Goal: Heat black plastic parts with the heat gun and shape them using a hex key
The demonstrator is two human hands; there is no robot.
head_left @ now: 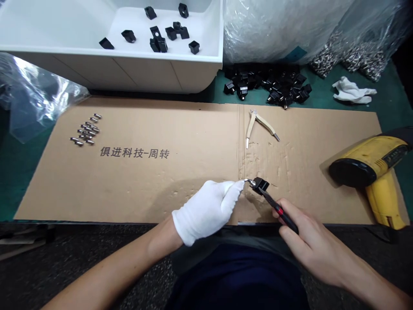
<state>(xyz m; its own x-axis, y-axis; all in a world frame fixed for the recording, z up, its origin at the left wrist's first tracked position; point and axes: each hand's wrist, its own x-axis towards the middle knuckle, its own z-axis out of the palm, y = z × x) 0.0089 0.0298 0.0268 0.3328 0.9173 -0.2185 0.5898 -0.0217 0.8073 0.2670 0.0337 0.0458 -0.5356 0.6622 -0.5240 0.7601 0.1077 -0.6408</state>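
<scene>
My left hand [209,209], in a white glove, pinches a small bent metal piece [248,181] between thumb and fingers. Its far end meets a small black block [260,185], just off the glove's fingertips. With my right hand [306,241], which is bare, I grip a slim tool [280,212] with a black-and-red handle. The tool's narrow metal tip touches the near side of the block; whether it cuts or clamps is too small to tell. Above the hands, cream-handled nippers [263,124] lie spread on the cardboard [193,129].
Several metal pins [86,131] lie at left. A white bin [206,69] holding several black blocks stands behind the cardboard. Further right are a pile of black blocks [271,84], bagged metal parts [355,60], a crumpled white glove [353,91] and a yellow heat gun [371,161].
</scene>
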